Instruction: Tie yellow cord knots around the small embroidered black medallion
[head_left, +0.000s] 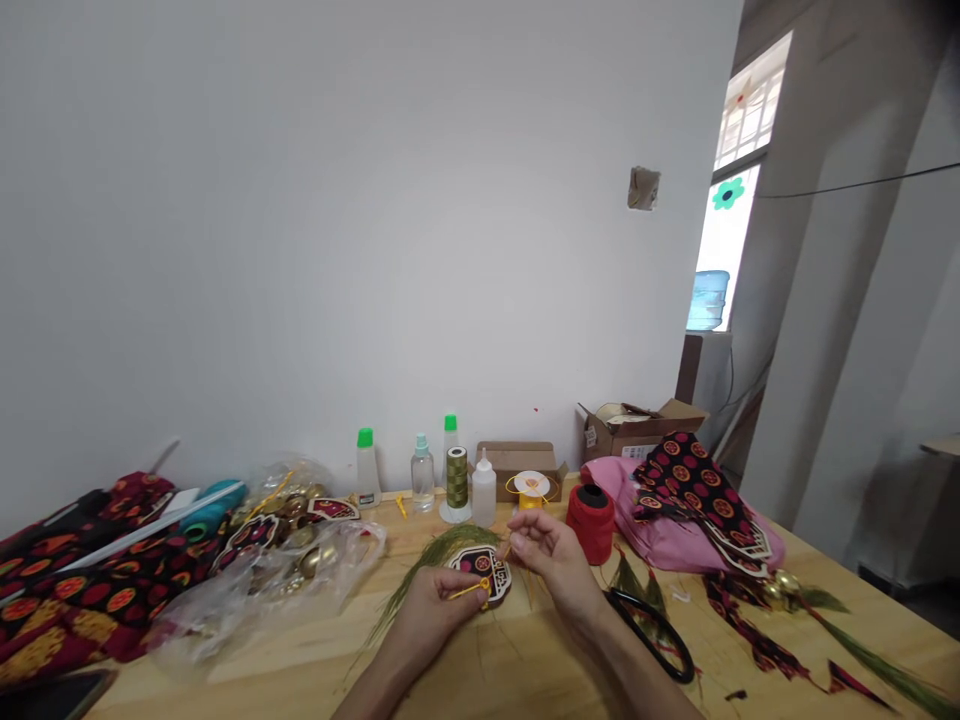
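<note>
Observed yellow cord (466,592) pinched between thumb and finger of left hand (444,603), loop over right part of patterned plaque (466,564), long axis running left to right. Located near-left of right hand (553,555), fingertips close together; cannot tell whether gripping. Noted labels on left green-capped bottle (366,470) and far-right carton (637,435): unreadable.

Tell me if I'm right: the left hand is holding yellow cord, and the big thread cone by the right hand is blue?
No, the thread cone by the right hand is red, not blue, as the head view shows. The left hand is holding yellow cord.
</note>
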